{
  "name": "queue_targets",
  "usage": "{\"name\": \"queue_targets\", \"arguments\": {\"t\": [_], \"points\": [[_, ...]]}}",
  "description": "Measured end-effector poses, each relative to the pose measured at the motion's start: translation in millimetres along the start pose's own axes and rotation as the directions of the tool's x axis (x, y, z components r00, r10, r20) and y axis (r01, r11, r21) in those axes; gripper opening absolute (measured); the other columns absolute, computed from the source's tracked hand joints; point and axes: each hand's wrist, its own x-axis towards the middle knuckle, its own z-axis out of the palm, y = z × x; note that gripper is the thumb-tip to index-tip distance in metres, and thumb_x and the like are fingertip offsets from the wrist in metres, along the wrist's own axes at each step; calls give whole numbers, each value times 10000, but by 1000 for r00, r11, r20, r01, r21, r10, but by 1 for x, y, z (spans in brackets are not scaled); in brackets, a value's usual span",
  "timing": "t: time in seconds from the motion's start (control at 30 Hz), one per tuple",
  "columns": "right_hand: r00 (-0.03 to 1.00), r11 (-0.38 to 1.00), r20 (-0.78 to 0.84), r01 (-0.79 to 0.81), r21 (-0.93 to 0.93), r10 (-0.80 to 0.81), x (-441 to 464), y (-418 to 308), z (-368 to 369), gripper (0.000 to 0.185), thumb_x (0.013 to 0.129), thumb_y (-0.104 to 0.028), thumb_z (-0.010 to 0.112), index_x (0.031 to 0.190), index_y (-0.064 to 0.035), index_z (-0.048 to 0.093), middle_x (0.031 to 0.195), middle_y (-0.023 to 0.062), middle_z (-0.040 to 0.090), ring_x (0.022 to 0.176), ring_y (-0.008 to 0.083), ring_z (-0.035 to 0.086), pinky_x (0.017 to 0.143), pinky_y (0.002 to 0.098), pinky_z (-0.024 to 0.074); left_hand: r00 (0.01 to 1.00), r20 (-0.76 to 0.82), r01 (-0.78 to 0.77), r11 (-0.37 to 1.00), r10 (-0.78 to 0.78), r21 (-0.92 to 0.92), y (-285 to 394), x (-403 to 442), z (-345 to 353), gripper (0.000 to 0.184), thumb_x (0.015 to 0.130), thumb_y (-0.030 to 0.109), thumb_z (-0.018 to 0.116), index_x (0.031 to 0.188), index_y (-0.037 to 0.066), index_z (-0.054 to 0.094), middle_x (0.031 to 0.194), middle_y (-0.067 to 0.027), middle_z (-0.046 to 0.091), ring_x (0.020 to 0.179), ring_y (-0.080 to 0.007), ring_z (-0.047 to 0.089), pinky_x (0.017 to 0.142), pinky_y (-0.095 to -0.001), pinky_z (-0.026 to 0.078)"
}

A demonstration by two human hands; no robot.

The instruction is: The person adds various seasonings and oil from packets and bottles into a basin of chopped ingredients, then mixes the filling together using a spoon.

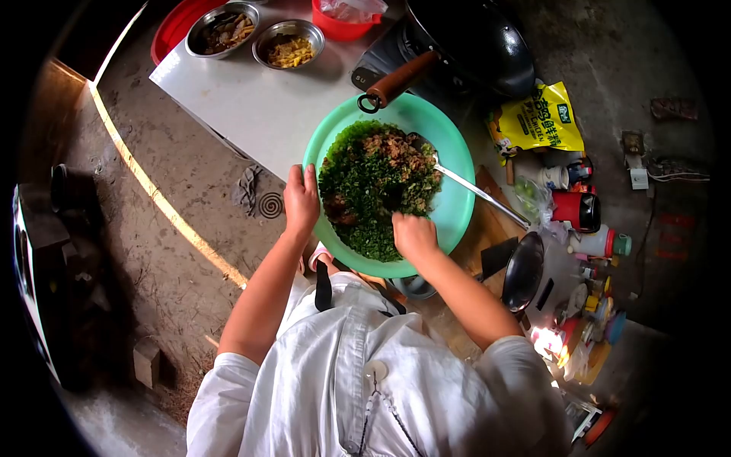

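A large mint-green basin holds chopped green leaves and a brownish minced mixture. My left hand grips the basin's left rim, with the fingers on the outside and near the edge. Over the lower right of the greens, my right hand is closed in a fist. Whatever it may hold is hidden beneath the knuckles. A metal spoon rests in the basin, its long handle leaning out over the right rim.
Behind the basin a black wok with a wooden handle sits on a cooker. Two steel bowls of food and a red basin stand on the white table. At right are a yellow seasoning bag, jars and a dark pan.
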Motion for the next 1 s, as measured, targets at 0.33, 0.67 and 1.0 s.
{"name": "queue_targets", "arguments": {"t": [0.33,0.67,1.0], "points": [[979,999,202,-8,34,1,-27,0,2,217,750,-50,423,885,23,576,659,176,614,622,323,621,571,463,482,1000,14,16,1000,-16,-11,1,-1,-1,287,901,287,449,836,7,462,547,-150,463,477,-240,435,476,-360,362],[979,978,-47,-203,-54,201,0,78,-45,172,762,-52,420,892,-55,532,722,165,614,707,316,613,597,438,453,1000,10,9,999,-9,-31,3,-2,-1,281,902,274,447,833,2,457,536,-156,461,467,-256,431,468,-370,359],[985,999,-166,41,-13,-43,32,23,3,71,738,-59,466,742,-29,530,721,129,585,639,285,606,557,392,487,1000,8,10,1000,-10,3,5,-1,-2,279,902,273,447,829,4,455,532,-158,458,462,-258,430,465,-368,354]]}}
